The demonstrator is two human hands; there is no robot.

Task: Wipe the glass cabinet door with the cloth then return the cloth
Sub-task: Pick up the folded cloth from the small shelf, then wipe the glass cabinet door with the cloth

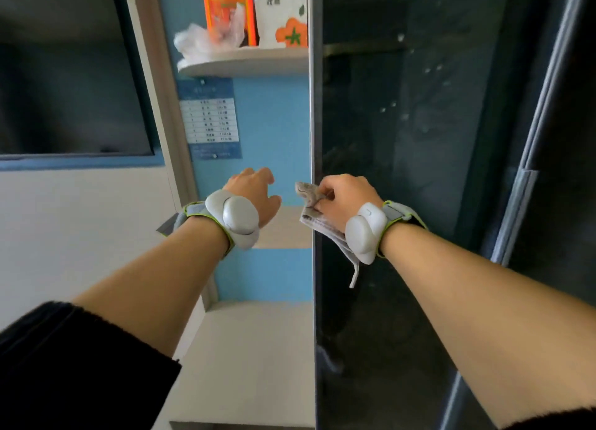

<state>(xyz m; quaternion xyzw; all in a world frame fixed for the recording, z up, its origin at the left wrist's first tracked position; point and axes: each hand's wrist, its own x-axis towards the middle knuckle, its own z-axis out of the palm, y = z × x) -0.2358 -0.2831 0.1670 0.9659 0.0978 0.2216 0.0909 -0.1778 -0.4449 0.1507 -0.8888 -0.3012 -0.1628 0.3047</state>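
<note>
A tall dark glass cabinet door (pixel 419 171) fills the right half of the view, speckled with pale spots near its top. My right hand (pixel 342 194) is closed around a crumpled grey cloth (pixel 317 223) at the door's left edge, and a strip of the cloth hangs below my wrist. My left hand (pixel 254 194) is raised beside it in front of the blue wall, fingers loosely spread and holding nothing. Both wrists wear white sensor bands.
White corner shelves (pixel 245 63) sit left of the door; the top one carries an orange box (pixel 229 13), a white paper bag (pixel 280 13) and a plastic bag. A blue notice (pixel 211 120) hangs on the wall. A dark screen (pixel 64 75) lies far left.
</note>
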